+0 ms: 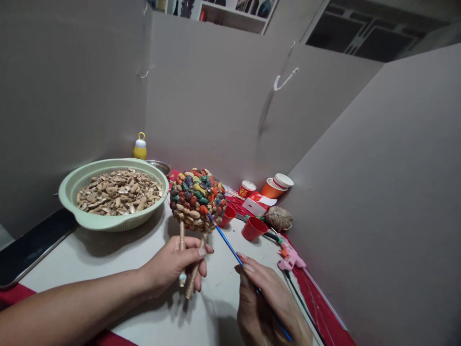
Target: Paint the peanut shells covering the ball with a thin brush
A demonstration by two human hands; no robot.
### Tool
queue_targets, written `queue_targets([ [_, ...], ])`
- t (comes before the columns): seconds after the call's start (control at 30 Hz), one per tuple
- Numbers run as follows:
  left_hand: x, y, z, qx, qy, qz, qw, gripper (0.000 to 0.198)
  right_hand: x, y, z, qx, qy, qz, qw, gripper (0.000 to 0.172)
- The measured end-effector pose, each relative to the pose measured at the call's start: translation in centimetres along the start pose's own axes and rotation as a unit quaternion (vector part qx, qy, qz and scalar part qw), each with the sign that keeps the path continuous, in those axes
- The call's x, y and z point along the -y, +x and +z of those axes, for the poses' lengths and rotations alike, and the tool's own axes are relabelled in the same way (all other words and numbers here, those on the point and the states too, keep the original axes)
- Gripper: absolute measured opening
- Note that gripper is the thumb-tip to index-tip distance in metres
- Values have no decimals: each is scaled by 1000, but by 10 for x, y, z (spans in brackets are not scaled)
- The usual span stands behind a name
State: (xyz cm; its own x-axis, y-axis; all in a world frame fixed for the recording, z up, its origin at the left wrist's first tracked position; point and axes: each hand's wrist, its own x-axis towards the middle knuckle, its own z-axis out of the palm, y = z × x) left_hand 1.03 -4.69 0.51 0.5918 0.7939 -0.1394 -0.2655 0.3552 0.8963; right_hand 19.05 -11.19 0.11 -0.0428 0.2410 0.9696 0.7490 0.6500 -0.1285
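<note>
My left hand [176,265] is closed round two twine-wrapped sticks [194,269] that carry a ball of peanut shells [197,198], most of them painted red, green, blue and yellow, the lower ones bare. My right hand [268,302] pinches a thin blue paintbrush [230,247] whose tip touches the ball's lower right side. The ball is held upright above the white table [144,269].
A pale green colander [72,185] full of unpainted peanut shells stands at the left. Two small red cups [254,228], orange paper cups [275,186], a twine ball [279,218], a pink glue gun [290,259] and a yellow bottle [140,146] lie around. Grey cardboard walls enclose the table.
</note>
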Motion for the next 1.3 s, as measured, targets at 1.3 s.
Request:
queue_targets([
  [1.3, -6, 1, -10, 68, -109, -75, 989, 37, -7, 27, 3, -337, 191, 170, 906, 7],
])
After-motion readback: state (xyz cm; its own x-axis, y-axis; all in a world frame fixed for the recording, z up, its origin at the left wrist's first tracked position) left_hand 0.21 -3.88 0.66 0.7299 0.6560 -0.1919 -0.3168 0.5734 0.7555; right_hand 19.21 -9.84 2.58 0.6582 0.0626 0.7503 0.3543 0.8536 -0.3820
